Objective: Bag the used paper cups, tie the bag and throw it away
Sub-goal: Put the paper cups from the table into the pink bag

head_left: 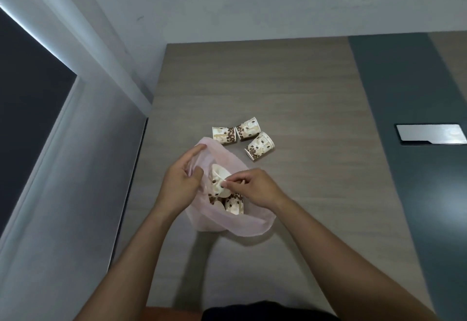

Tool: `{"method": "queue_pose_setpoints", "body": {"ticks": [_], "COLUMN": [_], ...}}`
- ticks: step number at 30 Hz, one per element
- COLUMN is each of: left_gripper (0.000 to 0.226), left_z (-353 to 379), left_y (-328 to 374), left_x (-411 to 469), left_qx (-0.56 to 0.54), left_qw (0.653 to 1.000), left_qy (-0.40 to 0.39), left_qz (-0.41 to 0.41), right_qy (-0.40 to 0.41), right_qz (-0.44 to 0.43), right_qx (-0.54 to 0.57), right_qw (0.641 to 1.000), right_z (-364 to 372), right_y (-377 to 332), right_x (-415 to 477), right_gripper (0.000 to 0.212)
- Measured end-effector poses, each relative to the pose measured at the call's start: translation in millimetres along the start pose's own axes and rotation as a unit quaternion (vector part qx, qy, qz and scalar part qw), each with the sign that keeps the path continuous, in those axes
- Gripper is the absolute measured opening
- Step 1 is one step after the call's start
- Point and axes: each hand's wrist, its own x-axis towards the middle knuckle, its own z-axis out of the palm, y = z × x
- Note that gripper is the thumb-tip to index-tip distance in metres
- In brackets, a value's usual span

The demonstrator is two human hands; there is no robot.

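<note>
A thin pink plastic bag (235, 224) lies open on the wooden table (278, 88). My left hand (180, 179) pinches the bag's left rim and holds the mouth apart. My right hand (255, 188) grips the rim of a paper cup (218, 176) printed with coffee beans, holding it tilted in the bag's mouth. At least two more cups (235, 204) sit inside the bag. Three cups lie on their sides on the table just beyond the bag: one on the left (223, 135), one in the middle (248, 128), one on the right (259, 145).
The table's left edge (136, 169) runs beside a grey wall and a dark window. A dark green strip (417, 143) covers the table's right side and holds a shiny flat metal plate (429, 133). A white wall stands behind the table.
</note>
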Motion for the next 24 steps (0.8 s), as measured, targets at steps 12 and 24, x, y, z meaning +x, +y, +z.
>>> {"method": "queue_pose_setpoints", "body": {"ticks": [12, 24], "left_gripper": [0.066, 0.076], "left_z": [-12, -6], "left_y": [7, -19], "left_x": [-7, 14], "left_qx": [-0.061, -0.025], "left_qw": [0.998, 0.996], "left_qy": [-0.013, 0.013], "left_qz": [-0.020, -0.080], "right_qy": [-0.066, -0.121], "right_qz": [0.073, 0.061], "right_qx": [-0.172, 0.038], "right_qw": [0.980, 0.990], "right_z": [73, -32], "right_y": [23, -18], "right_x": [19, 38], "right_gripper": [0.027, 0.025]}}
